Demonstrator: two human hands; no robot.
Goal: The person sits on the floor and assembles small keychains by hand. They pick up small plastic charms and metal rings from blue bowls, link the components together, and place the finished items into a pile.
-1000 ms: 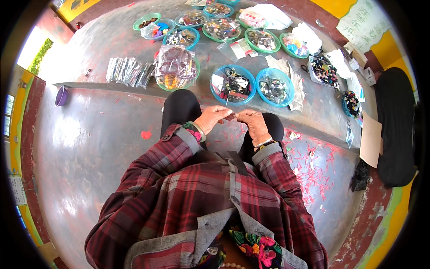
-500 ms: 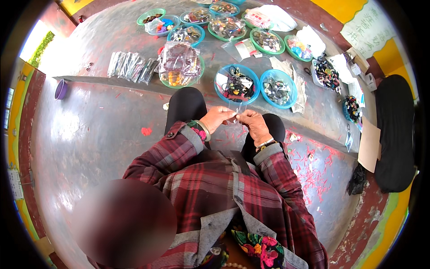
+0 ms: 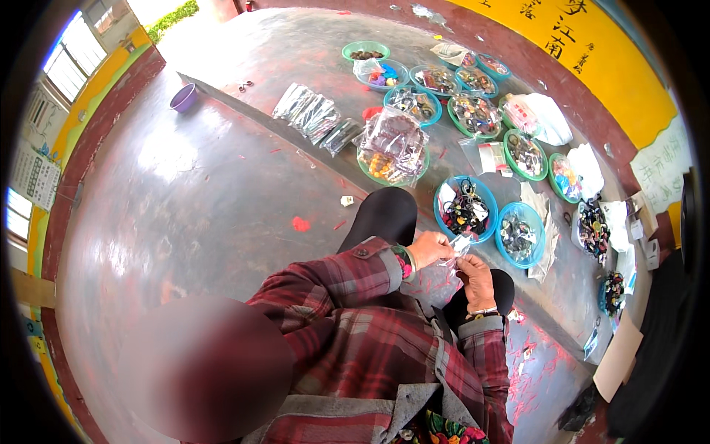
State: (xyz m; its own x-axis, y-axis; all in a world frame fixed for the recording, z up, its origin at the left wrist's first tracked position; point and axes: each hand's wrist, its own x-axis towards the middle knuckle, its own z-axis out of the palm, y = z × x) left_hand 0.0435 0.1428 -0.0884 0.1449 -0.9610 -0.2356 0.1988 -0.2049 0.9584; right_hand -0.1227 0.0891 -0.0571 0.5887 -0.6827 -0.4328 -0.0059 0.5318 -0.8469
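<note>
A small clear plastic bag [image 3: 461,243] is pinched between my two hands, in front of my knees. My left hand [image 3: 428,250] grips it from the left, thumb and fingers pressed together. From the right, my right hand [image 3: 477,284] holds its lower part with bent fingers. Whatever the bag contains is too small to make out. Just beyond the hands stands a blue basket [image 3: 495,216] of dark corded trinkets with white tags. To its right is another blue basket [image 3: 543,238] holding small items in clear wrapping.
On the raised ledge, a green basket [image 3: 361,172] carries bagged beads, beside a row of plastic-wrapped packets [image 3: 307,112]. Several more baskets of small goods stand farther back. A purple bowl [image 3: 183,98] sits at far left, and a cardboard piece [image 3: 618,357] leans at right. Red scraps litter the floor.
The view has turned, so the baskets and my hands appear farther right and lower. Both hands stay together on the small bag, which now shows more above the fingers.
</note>
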